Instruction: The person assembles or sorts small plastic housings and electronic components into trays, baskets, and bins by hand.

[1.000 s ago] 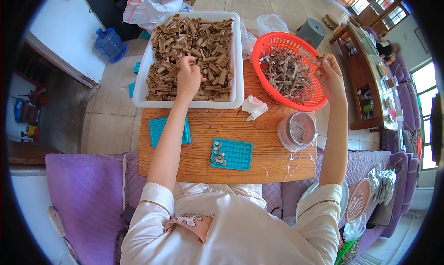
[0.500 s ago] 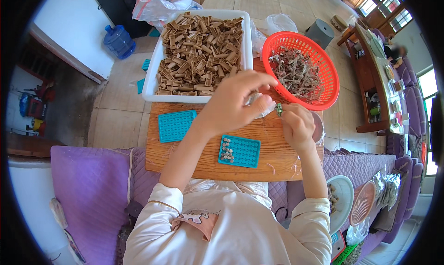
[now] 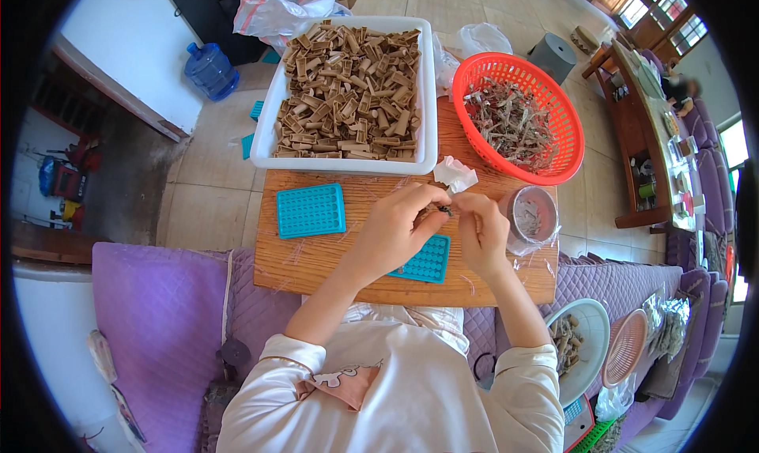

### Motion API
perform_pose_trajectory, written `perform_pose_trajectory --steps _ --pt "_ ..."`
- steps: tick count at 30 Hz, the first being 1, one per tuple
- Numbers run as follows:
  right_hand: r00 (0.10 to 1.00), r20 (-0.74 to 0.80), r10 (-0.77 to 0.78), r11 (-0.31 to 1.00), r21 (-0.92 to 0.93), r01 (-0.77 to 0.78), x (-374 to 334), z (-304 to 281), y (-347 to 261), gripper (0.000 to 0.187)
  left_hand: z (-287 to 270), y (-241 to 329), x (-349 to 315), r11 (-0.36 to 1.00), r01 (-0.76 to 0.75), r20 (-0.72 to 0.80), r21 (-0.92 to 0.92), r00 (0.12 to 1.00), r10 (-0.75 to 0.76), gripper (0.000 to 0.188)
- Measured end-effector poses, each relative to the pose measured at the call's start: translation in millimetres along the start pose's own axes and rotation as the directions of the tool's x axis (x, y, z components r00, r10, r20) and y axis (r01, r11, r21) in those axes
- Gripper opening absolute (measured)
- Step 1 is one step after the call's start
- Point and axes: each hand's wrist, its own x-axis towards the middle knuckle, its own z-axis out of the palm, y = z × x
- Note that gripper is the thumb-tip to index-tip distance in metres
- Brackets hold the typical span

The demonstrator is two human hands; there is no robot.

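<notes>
Over the table, both hands meet just beyond a teal pitted tray [image 3: 431, 265]. Thumb and fingers of my left hand [image 3: 393, 233] pinch a small dark green piece [image 3: 444, 210], with something brownish beside it in the same grip. My right hand [image 3: 484, 230] is closed, its fingertips pressed together at that piece; what exactly they grip is too small to make out. A crumpled white paper or film [image 3: 455, 174] lies just beyond the fingertips. My left hand and forearm cover the left part of the tray.
A white tub [image 3: 428, 97] heaped with brown trough-shaped pieces stands at the back left, and a red basket [image 3: 571, 129] of dry shreds at the back right. A second teal tray [image 3: 311, 210] lies left; a round clear-pinkish container [image 3: 545, 239] stands right, near the table edge.
My hands have come nearer to me and together. My left hand, open-looking before, now pinches the small green piece that was at my right fingertips. The round container has come into full view.
</notes>
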Motion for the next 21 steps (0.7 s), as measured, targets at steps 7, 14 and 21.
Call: perform_pose_trajectory --steps 7,14,21 --pt "0.844 0.237 0.481 0.508 0.71 -0.488 -12 20 -20 0.032 9 -8 -25 0.991 0.059 -0.157 -0.12 0.985 -0.077 0.018" --pt "0.757 0.272 0.594 0.738 0.191 -0.648 -5 7 -38 0.023 0 -8 -37 0.957 0.151 -0.147 -0.247 0.97 -0.192 0.017" --pt "0.945 0.19 0.266 0.964 -0.057 -0.26 -2 5 -36 0.033 -3 -11 -45 0.948 0.253 -0.017 -0.192 0.965 -0.261 0.018"
